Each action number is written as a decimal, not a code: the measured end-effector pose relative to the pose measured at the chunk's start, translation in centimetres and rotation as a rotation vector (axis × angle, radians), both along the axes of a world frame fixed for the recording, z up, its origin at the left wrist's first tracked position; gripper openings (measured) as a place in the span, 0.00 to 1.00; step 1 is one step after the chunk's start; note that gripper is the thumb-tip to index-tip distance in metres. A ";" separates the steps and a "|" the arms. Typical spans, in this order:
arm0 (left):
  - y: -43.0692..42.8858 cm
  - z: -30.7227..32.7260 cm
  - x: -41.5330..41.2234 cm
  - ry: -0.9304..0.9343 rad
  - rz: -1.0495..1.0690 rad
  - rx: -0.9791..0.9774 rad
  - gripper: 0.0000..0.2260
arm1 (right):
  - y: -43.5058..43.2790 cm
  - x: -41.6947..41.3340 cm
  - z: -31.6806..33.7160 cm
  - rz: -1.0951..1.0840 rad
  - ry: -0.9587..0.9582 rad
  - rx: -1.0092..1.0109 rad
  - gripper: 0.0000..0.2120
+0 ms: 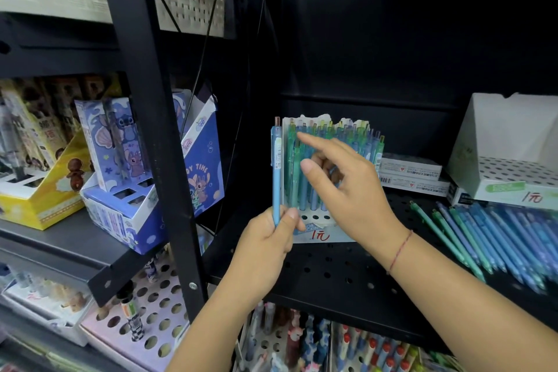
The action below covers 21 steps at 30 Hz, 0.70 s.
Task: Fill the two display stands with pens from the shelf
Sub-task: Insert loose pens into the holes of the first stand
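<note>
One display stand (315,235) on the shelf (332,275) is packed with upright blue and green pens (294,166). The second stand (513,189), to its right, shows open holes, with loose pens (498,235) lying before it. The left hand (265,238) pinches a blue pen (276,166) upright beside the packed stand. The right hand (347,187) spreads thumb and forefinger; whether it holds anything I cannot tell.

Loose pens (483,235) and right display stand (498,130) — cropped at right edge.

The shelf (347,278) is matt black perforated metal. The pens (294,172) look like smooth, translucent plastic. Their stand (305,235) is white matt card.
</note>
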<state>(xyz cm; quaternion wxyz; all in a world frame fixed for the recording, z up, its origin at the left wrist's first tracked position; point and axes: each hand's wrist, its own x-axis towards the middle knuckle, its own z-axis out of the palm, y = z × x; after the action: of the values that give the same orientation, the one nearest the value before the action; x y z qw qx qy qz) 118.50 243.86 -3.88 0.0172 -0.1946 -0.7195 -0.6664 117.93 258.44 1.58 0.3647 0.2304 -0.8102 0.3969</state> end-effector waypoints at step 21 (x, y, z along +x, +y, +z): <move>0.0 -0.1 -0.1 0.069 0.347 -0.009 0.10 | 1.5 0.2 1.2 -0.118 0.074 -0.256 0.21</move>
<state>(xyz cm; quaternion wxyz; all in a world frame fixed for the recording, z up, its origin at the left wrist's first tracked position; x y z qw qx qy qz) 118.44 243.86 -3.98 0.1556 -0.0904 -0.7441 -0.6433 118.17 259.92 2.74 0.4437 0.1483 -0.7509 0.4661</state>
